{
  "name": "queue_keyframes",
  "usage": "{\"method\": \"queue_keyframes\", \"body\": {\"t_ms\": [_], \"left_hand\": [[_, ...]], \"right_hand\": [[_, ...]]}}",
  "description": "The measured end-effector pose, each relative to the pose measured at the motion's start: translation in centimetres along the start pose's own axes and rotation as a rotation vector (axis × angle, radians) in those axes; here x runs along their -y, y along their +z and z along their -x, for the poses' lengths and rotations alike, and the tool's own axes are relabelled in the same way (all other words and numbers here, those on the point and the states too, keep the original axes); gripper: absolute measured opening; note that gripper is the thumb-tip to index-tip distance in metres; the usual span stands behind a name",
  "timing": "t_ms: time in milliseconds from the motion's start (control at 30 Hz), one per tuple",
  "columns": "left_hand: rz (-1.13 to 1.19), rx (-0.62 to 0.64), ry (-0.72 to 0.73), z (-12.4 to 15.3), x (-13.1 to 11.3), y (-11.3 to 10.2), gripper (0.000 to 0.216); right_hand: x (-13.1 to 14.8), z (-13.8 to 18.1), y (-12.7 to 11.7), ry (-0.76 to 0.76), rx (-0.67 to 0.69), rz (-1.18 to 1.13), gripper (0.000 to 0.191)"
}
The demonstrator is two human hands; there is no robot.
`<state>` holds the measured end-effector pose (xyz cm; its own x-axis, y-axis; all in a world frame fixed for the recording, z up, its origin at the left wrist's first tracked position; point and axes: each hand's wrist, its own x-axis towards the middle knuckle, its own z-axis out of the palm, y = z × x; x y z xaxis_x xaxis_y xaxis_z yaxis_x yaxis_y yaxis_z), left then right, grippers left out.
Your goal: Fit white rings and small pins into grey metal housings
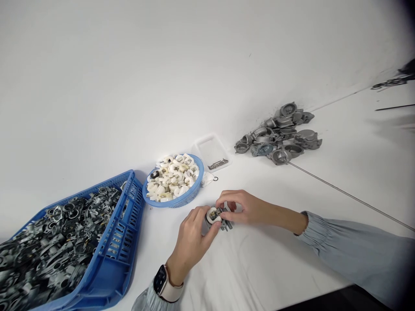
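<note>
My left hand [193,235] is closed around a grey metal carburetor body [226,225], steadying it just above or on the white table. On the upward face of that body sits a white ring-shaped float [212,217] with small brass parts in its middle. From the right, my right hand [245,207] reaches in, its thumb and fingers pinched at the float's hinge side. Whatever lies between those fingertips is hidden. A round blue basket [196,190] heaped with white floats [175,175] stands just beyond my left hand.
A large blue crate [112,270] full of carburetor bodies [65,242] fills the left. Behind the basket lies a clear tray [212,149] with thin metal pins [218,164]. Grey float bowls [280,136] are piled at back right, near a long thin rod [350,195].
</note>
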<state>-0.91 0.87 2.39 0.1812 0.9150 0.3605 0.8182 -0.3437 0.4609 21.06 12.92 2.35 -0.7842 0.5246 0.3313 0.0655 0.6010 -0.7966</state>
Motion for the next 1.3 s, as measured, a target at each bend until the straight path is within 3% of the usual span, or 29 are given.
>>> {"method": "queue_keyframes", "body": {"t_ms": [1300], "left_hand": [[0.007,0.01,-0.001,-0.06,0.03,0.0,0.026]], "right_hand": [[0.19,0.03,-0.06,0.023,0.007,-0.004,0.019]]}}
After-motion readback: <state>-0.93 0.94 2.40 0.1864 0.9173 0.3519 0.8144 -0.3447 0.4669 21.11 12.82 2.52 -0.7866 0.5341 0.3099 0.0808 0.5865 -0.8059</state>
